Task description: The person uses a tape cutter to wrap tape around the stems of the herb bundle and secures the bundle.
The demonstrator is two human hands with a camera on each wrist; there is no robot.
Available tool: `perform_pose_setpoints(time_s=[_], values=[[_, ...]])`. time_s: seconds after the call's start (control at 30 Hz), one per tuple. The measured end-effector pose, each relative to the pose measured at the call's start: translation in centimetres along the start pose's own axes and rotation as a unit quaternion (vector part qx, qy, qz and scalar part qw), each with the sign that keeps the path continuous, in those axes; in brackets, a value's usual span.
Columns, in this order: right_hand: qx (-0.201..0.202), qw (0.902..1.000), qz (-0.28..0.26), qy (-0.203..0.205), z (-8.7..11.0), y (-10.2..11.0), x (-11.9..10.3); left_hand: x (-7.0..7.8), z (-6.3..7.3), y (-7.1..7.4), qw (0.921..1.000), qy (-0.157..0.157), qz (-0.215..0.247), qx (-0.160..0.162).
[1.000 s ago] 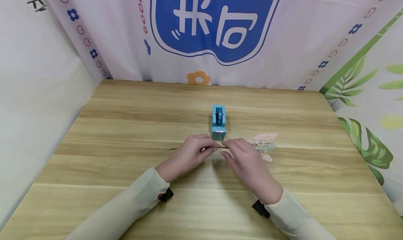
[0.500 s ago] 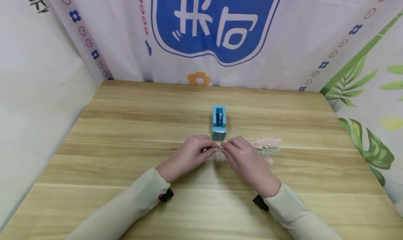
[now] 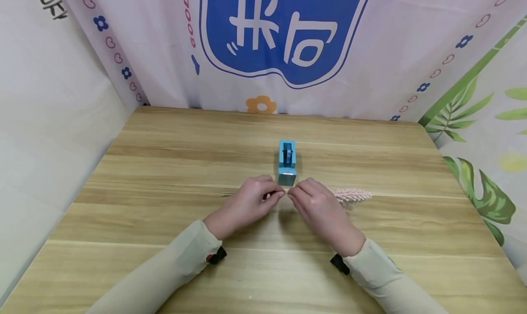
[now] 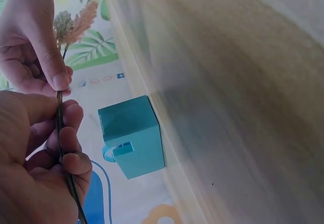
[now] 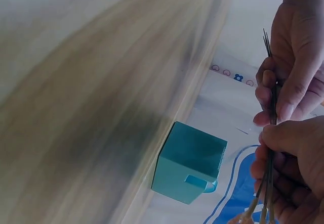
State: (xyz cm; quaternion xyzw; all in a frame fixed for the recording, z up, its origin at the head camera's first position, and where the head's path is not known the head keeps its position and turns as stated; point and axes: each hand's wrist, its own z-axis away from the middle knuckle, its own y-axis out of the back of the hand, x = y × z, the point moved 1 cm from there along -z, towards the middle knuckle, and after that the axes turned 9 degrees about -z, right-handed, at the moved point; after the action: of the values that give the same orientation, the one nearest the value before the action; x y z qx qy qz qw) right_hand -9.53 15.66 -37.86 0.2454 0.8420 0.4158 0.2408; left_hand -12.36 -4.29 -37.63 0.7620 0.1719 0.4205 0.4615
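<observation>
In the head view, both hands meet at the middle of the table over a thin bundle of artificial flowers. My left hand pinches the dark stems, whose ends stick out past it on the left. Close beside it, my right hand pinches the same stems nearer the flower heads. Pink heads show beyond the right hand; a greyish-green head appears beside a pink one in the left wrist view. Just behind the fingertips stands a blue tape dispenser, which neither hand touches.
A wood-grain table carries the dispenser and lies under both forearms. At its far edge hangs a white curtain with a blue printed shape. Leaf-patterned cloth borders the right side.
My right thumb and fingertips have closed onto the stems and come nearer the left hand. The flower heads have turned, so the green one no longer shows in the head view.
</observation>
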Motion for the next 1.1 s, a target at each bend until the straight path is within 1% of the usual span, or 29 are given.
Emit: perform_pose_setpoints(time_s=[0.1,0.23,0.37,0.53,0.77,0.93,1.1], values=[[0.001,1.0,0.005,-0.002,-0.1,0.0,-0.1,0.0,0.1,0.1,1.0,0.001,-0.005,-0.005],[-0.006,0.9996,0.022,-0.016,-0.2,0.3,-0.3,0.0,0.1,0.1,0.9999,-0.003,-0.007,-0.009],[-0.018,0.9984,0.042,-0.033,-0.2,0.8,-0.6,0.0,0.1,0.0,0.9999,-0.009,-0.002,-0.004],[-0.03,0.9973,0.05,-0.046,-0.1,1.2,-0.7,0.1,0.1,-0.1,0.9999,-0.013,-0.002,0.004],[-0.062,0.9948,0.034,-0.073,0.0,1.5,-0.5,0.1,0.2,-0.1,1.0,-0.006,-0.003,-0.001],[-0.084,0.9929,0.023,-0.081,-0.2,1.7,-0.4,-0.1,0.3,-0.2,0.9999,-0.015,-0.002,0.006],[-0.105,0.9898,0.02,-0.094,-0.3,1.8,-0.3,-0.1,0.4,-0.1,0.9995,-0.028,-0.013,0.007]])
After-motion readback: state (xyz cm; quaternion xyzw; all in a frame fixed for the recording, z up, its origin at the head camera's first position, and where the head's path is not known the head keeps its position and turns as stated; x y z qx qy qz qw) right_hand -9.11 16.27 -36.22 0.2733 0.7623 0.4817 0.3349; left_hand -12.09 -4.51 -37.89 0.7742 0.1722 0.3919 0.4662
